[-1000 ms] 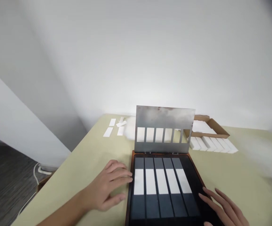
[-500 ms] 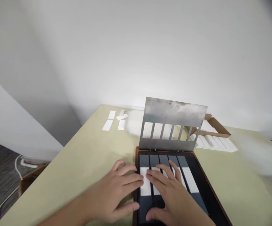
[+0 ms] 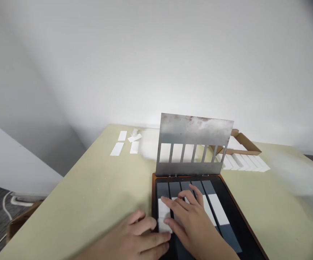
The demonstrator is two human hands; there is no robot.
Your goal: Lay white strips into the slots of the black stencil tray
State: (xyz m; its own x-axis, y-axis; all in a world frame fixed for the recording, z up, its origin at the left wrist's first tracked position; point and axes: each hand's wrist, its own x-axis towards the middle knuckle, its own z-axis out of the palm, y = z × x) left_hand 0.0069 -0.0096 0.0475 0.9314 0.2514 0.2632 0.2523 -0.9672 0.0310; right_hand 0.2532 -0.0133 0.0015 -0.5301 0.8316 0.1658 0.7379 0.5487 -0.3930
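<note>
Hands: the left hand (image 3: 145, 236) is resting at the lower left of the leftmost white card (image 3: 161, 213), its fingers loosely bent and lying close together; its thumb is not showing, so I cannot tell whether it is gripping an edge. The right hand (image 3: 190, 218) is reaching across the neighbouring cards, its index finger and thumb standing well apart over that same card.

Position: the card is lying over the leftmost dark strip of the black board (image 3: 233, 207), its lower edge sitting nearer the person than that of the rightmost card (image 3: 219, 209). Whether it is lying flat or slightly lifted, I cannot tell. The slotted metal plate (image 3: 194, 128) is standing raised on its hinges at the board's far edge. Loose white cards (image 3: 117, 149) are lying on the bench (image 3: 96, 198) to the left.

Technique (judgement): the hands appear to be adjusting this one card. Light, even contact near its edges is serving better than pressing its middle, since a thin piece is probably bending or skidding under force. The right palm should be hovering clear of the other cards, and the eye should be checking the long sides against the dark strip.
</note>
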